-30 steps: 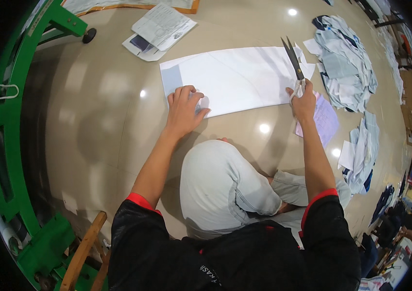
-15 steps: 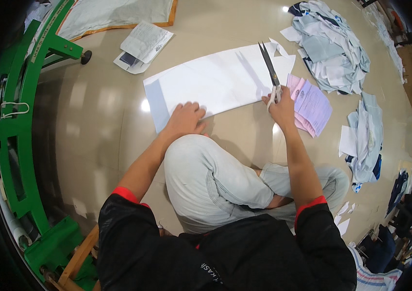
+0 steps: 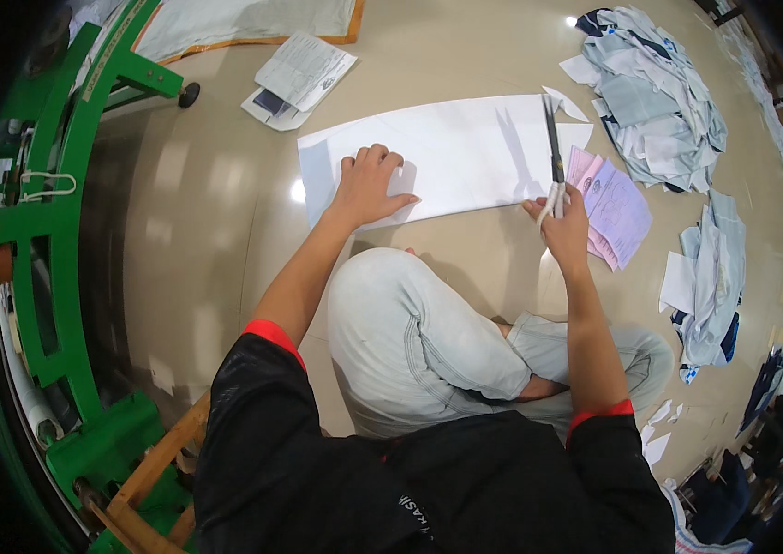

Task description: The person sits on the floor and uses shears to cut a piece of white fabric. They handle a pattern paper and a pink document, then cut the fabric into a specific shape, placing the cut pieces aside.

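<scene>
A long piece of white cloth lies flat on the floor before my crossed legs, with a pale blue panel at its left end. My left hand rests on the cloth near that end, its fingers spread. In my right hand are scissors with dark blades and white-covered handles. Their blades point away from me over the cloth's right end, throwing a shadow on it. A narrow white flap sits by the cloth's far right corner.
Pink and lilac papers lie right of the cloth. Farther right are a large heap of pale cloth pieces and a smaller pile. Printed papers lie far left. A green metal frame stands along the left.
My left hand has moved from the cloth's near edge farther onto it. The scissors' tips have swung right, toward the cloth's right end. The whole view has shifted slightly.
</scene>
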The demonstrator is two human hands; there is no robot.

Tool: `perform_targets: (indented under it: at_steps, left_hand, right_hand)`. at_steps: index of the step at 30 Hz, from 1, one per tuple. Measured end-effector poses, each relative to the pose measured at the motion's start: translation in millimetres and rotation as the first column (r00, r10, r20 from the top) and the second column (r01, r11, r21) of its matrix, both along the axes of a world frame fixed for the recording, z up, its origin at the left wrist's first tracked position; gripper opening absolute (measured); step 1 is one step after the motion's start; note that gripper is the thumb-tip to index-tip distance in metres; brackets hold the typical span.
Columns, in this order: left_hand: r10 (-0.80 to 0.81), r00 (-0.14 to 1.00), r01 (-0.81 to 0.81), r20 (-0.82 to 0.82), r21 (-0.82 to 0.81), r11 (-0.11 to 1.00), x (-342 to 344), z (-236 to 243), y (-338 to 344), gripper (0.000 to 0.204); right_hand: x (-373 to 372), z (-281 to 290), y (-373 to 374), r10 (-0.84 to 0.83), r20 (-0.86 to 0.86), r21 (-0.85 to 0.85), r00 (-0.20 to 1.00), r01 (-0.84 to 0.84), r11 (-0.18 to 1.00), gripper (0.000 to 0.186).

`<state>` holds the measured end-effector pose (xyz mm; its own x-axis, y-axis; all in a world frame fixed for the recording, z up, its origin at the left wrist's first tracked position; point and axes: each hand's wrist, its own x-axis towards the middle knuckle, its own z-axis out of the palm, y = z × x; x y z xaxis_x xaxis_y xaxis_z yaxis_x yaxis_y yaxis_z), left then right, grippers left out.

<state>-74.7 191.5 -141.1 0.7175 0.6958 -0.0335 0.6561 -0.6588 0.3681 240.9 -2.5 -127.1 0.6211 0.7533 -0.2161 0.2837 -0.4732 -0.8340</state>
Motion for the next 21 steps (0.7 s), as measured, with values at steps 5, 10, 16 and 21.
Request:
perform_targets:
  at_steps: [5,10,16,21]
  left_hand:
    - [0.05,0.998,-0.051,0.036,0.022,0.998,2.5,-3.7,5.5,0.067]
    - [0.066,0.998,-0.066,-0.021,-0.006,0.998,20.8,-0.9,37.9,0.06]
    - [0.032,0.986,-0.039,0.162,0.041,0.998,18.3,-15.6,68.2,0.047]
    - [0.252,0.948,-0.259,0.193,0.008,0.966,-0.5,-25.2,87.0,0.033]
  right_hand:
    - [-36.3,38.8,-68.0,0.009,-0.44,-0.062,0.898,-0.041,0.997,0.084]
    - [-64.7,78.0,-125.4,0.072,-0.587,-0.221,0.807,-0.245,0.944,0.087]
    - [-59.5,90.5,-121.3,0.152,-0.664,-0.248,0.732,-0.408,0.879,0.082]
    - [-52.9,96.2,-119.6,0.173,-0.667,-0.225,0.725,-0.417,0.881,0.078]
